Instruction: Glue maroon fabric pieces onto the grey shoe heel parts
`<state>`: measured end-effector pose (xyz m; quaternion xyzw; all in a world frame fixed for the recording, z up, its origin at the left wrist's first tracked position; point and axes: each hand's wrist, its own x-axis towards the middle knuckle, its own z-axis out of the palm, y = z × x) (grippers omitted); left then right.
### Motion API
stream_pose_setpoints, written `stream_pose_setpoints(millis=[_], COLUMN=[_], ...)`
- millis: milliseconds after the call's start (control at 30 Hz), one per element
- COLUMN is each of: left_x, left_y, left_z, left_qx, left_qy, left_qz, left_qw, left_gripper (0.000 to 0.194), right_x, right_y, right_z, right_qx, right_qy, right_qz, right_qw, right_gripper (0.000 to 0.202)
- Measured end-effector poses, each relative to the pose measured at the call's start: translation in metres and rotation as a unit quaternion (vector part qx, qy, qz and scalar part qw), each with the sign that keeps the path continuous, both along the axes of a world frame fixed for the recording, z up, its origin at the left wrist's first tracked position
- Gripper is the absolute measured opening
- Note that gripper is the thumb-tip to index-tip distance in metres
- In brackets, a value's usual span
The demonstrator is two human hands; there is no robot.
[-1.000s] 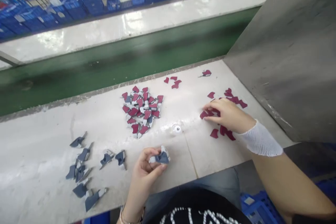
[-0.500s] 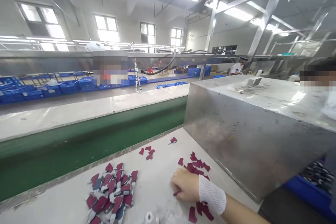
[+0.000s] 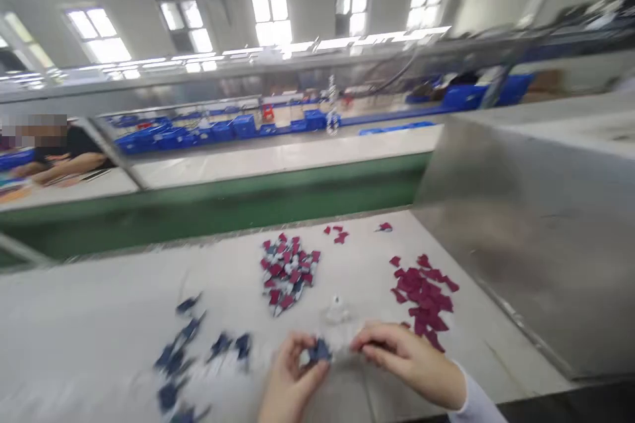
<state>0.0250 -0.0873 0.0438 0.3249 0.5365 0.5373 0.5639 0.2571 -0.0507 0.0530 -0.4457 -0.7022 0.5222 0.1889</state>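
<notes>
At the lower middle of the head view, my left hand (image 3: 294, 377) pinches a small dark blue piece (image 3: 320, 350) between thumb and fingers. To its right, my right hand (image 3: 409, 358) has thumb and fingertips pressed together; what they hold, if anything, is too blurred to tell. Beyond my right hand lies a loose pile of maroon pieces (image 3: 425, 297). A heap of maroon and grey pieces (image 3: 288, 271) sits further back, left of centre. Several dark blue pieces (image 3: 176, 360) are scattered left of my left hand. A small white object (image 3: 337, 310) stands beyond my hands.
A large metal box (image 3: 526, 244) borders the white table (image 3: 99, 317) on the right. Behind the table runs a green strip (image 3: 278, 193). A few maroon scraps (image 3: 340, 236) lie near the back edge. Another person's arms (image 3: 74, 165) rest on the far-left surface.
The view has swung left, bringing the dark blue pieces into sight. My right hand has left the maroon pile and moved beside my left hand, which now shows with a dark blue piece.
</notes>
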Motion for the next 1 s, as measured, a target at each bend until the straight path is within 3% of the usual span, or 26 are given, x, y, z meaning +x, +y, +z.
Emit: stream_pose_setpoints(millis=[133, 267, 367, 600, 1000], left_x=[-0.003, 0.005, 0.01, 0.01, 0.004], left_y=[-0.003, -0.006, -0.008, -0.004, -0.002], left_z=[-0.011, -0.011, -0.014, -0.03, -0.036], left_qx=[-0.007, 0.0, 0.003, 0.13, 0.205], left_qy=[-0.022, -0.019, -0.008, 0.118, 0.219], left_qz=[-0.034, -0.028, -0.042, -0.037, -0.055], left_qw=[0.999, 0.999, 0.999, 0.984, 0.952], left_gripper=[0.047, 0.04, 0.034, 0.021, 0.021], right_x=[-0.004, -0.014, -0.021, -0.027, -0.034], right_y=[-0.006, -0.002, 0.002, 0.005, 0.015], right_z=[0.007, 0.009, 0.007, 0.006, 0.002], right_qx=[-0.076, -0.154, -0.181, -0.181, -0.177], right_qy=[0.073, 0.088, 0.092, 0.097, 0.091], right_qz=[0.0, 0.0, -0.002, -0.044, -0.077], right_qw=[0.994, 0.984, 0.979, 0.978, 0.977], right_gripper=[0.058, 0.041, 0.04, 0.052, 0.046])
